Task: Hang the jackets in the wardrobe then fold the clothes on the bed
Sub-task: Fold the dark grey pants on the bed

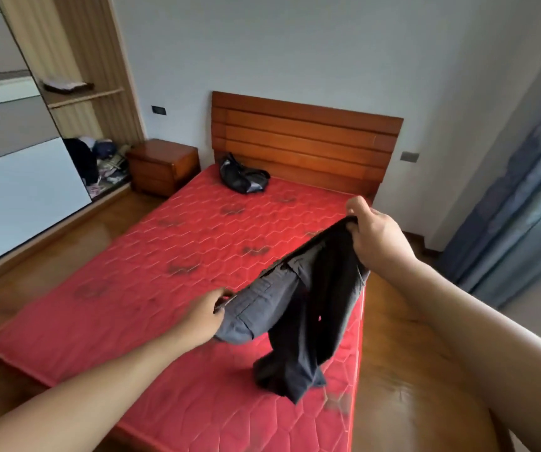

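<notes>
Dark grey cargo trousers (298, 308) hang stretched between my two hands above the red mattress (151, 256). My right hand (373, 233) grips the waistband at the upper end, raised over the bed's right edge. My left hand (202, 313) pinches the other side of the waist lower down. The trouser legs droop and their ends touch the mattress near its front right. A crumpled black garment (243, 176) lies near the wooden headboard (305, 141). The wardrobe (76, 93) stands open at the left with clothes piled on its floor.
A wooden nightstand (163, 166) sits between the wardrobe and the bed. The wardrobe's sliding mirrored door (11, 151) covers its left part. Blue curtains (523, 203) hang at the right. Wooden floor surrounds the bed on both sides.
</notes>
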A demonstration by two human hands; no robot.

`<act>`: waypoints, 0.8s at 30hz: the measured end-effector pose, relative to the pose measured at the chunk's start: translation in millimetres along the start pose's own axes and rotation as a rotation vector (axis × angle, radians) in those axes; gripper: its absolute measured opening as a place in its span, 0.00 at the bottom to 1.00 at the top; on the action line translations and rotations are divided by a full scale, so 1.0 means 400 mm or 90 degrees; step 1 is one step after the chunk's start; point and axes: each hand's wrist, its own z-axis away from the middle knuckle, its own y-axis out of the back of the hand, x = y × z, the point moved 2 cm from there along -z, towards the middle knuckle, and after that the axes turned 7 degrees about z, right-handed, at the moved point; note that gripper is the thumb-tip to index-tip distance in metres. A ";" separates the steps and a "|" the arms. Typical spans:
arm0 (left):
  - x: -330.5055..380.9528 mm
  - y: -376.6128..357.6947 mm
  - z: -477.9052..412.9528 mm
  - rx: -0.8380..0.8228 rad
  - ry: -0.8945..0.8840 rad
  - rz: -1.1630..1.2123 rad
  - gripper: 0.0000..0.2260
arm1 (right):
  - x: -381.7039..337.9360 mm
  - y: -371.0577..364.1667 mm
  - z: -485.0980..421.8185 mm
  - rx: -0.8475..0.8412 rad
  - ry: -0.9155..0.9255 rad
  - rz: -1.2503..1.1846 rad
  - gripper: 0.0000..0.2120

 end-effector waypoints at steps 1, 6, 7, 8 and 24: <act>0.001 0.023 0.001 0.026 -0.026 -0.018 0.22 | 0.015 0.002 0.003 -0.018 0.022 0.015 0.10; 0.074 0.162 -0.004 0.126 -0.289 -0.156 0.28 | 0.072 0.016 0.007 -0.102 0.094 0.114 0.20; 0.098 0.188 -0.009 0.111 -0.343 -0.222 0.28 | 0.078 0.022 0.001 -0.104 0.099 0.128 0.21; 0.121 0.215 -0.017 0.094 -0.383 -0.292 0.28 | 0.080 0.028 -0.006 -0.106 0.100 0.136 0.20; 0.243 0.662 -0.233 -0.078 -0.420 -0.279 0.12 | -0.100 0.072 -0.188 -0.051 -0.111 -0.001 0.04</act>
